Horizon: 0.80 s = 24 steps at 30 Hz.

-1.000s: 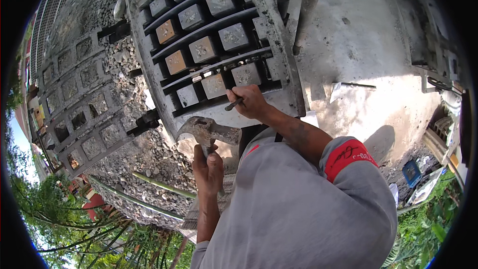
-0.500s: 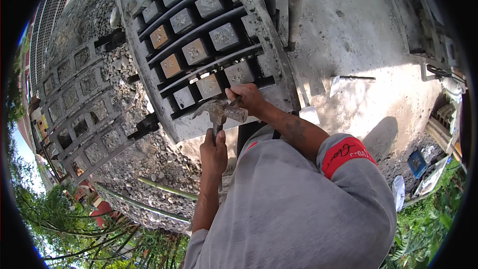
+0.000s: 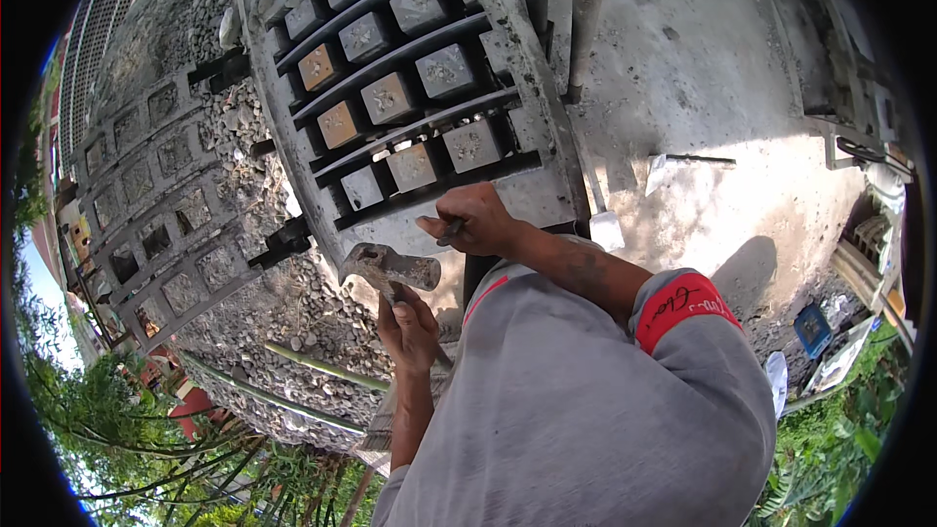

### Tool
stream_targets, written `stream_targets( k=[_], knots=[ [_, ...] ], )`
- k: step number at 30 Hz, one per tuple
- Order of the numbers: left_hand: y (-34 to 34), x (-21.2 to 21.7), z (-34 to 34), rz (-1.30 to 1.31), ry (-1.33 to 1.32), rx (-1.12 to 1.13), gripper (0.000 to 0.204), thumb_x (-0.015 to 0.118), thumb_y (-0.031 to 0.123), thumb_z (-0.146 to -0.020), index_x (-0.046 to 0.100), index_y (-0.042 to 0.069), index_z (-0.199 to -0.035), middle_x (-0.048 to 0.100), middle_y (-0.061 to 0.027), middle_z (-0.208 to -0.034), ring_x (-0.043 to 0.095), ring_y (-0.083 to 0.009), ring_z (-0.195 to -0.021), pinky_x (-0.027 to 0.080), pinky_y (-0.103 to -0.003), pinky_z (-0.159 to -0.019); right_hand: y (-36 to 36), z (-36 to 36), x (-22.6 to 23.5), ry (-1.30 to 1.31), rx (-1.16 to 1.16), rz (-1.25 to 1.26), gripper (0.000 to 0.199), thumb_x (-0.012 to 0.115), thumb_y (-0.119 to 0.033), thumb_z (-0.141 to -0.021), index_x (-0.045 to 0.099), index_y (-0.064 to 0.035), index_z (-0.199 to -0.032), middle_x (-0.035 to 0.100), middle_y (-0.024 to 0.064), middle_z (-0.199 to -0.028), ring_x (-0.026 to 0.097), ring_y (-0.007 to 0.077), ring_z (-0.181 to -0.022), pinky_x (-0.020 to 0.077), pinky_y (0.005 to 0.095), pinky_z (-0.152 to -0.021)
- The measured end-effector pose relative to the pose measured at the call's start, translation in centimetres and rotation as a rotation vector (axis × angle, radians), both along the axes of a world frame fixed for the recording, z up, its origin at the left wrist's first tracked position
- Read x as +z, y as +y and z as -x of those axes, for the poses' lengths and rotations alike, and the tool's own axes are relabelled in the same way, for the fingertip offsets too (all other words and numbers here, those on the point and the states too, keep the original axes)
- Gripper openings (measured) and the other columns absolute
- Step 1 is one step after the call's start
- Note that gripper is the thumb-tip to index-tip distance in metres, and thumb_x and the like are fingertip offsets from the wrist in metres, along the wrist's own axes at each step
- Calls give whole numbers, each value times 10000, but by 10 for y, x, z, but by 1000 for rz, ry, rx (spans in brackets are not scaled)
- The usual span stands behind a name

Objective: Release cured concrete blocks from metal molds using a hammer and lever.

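Observation:
A claw hammer [image 3: 392,267] with a worn, dusty head is in my left hand [image 3: 410,330], whose fingers wrap round the handle close below the head. My right hand [image 3: 478,218] is closed beside it, to the right and a little higher. A short dark piece [image 3: 451,228] sticks out of my right fist; what it is I cannot make out. Just beyond both hands lies the near edge of a large metal mould [image 3: 488,187], with rows of square blocks [image 3: 412,168] set between dark curved bars [image 3: 420,119]. Grey crumbs lie on several block tops.
A lattice frame [image 3: 146,200] with square openings lies over gravel [image 3: 256,185] on the left. To the right a shovel [image 3: 605,226] rests on concrete by an upright post [image 3: 586,20]. A blue container [image 3: 813,330] stands farther right, near plants.
Both hands have drawn back toward me, off the mould's near edge. The hammer has moved down and left, its head now tilted. The dark piece stays in my right fist.

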<state>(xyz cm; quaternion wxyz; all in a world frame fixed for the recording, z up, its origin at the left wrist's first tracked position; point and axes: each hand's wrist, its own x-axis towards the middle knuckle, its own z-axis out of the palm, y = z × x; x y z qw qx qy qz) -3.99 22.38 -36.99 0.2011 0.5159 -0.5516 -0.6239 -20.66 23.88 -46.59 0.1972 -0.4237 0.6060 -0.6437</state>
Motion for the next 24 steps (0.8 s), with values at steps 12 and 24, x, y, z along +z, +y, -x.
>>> stream_targets(
  k=[12,24],
  knots=[
    [-1,8,4,248,-700,-447,411,484,414,-872,489,4,-885,516,-161,-570,555,-307,-524,408,-372,-484,-6,-12,-32,1,-5,63,311,599,-81,-764,438,-43,-500,460,97,-474,482,257,-419,360,329,-402],
    [10,7,-9,348,-369,-285,396,485,381,-877,467,-14,-875,454,-106,-504,461,-181,-432,352,-332,-418,0,-2,-28,64,54,-8,234,588,-75,-738,467,-56,-538,491,94,-503,519,258,-465,395,325,-436]
  ],
)
